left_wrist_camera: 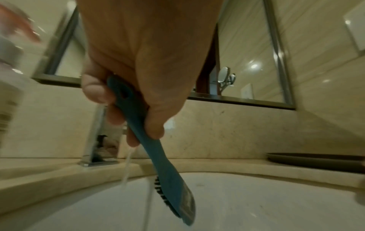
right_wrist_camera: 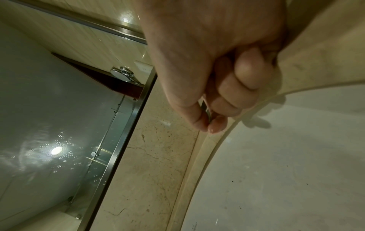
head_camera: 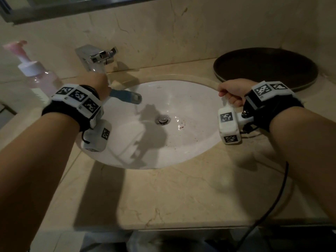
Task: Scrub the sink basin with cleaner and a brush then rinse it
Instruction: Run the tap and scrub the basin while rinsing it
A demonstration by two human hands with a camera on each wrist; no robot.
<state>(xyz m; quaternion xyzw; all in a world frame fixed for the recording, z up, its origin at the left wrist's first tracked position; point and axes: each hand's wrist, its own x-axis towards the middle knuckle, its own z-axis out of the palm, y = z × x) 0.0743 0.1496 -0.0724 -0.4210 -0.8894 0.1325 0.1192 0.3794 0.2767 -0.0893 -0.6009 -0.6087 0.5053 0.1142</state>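
Observation:
My left hand [head_camera: 97, 83] grips the handle of a blue scrub brush [head_camera: 125, 96] just below the chrome faucet [head_camera: 94, 57], at the back left of the white sink basin [head_camera: 190, 110]. In the left wrist view the brush [left_wrist_camera: 168, 179] points down into the basin, bristles to the left, and a thin stream of water [left_wrist_camera: 127, 168] falls beside it. My right hand [head_camera: 232, 91] sits curled in a fist at the basin's right rim. Its fingers [right_wrist_camera: 233, 87] fold into the palm; a thin sliver shows by the thumb, too small to identify.
A pink pump bottle [head_camera: 36, 77] stands at the left on the marble counter [head_camera: 181, 193]. A dark round tray [head_camera: 265, 66] lies at the back right. The drain [head_camera: 163, 120] sits mid-basin with small reddish specks [head_camera: 180, 126] beside it. A mirror hangs above.

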